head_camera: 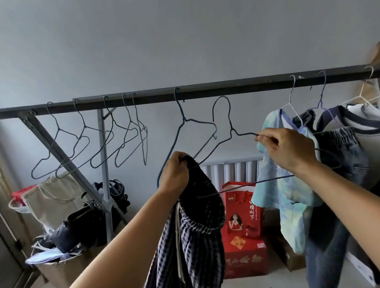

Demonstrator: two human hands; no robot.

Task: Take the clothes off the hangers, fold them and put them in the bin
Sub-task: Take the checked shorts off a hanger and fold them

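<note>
My left hand [175,170] grips the waistband of dark checked trousers [191,240], which hang down from it. My right hand [286,148] pinches the right shoulder of a dark wire hanger [230,127] held below the grey rail [203,90], its hook free of the rail. The hanger's left end still sits in the trousers' waistband. Several bare wire hangers [83,142] hang on the rail at the left. On the right hang a pale blue tie-dye shirt [287,195], denim trousers [340,155] and a white top with dark trim [367,127].
A box [58,272] with dark bags and clothes piled on it stands at lower left, beside a beige tote bag [53,198]. Red gift boxes [245,234] sit on the floor under the rail, in front of a radiator [231,170]. A diagonal rack strut [56,148] crosses the left.
</note>
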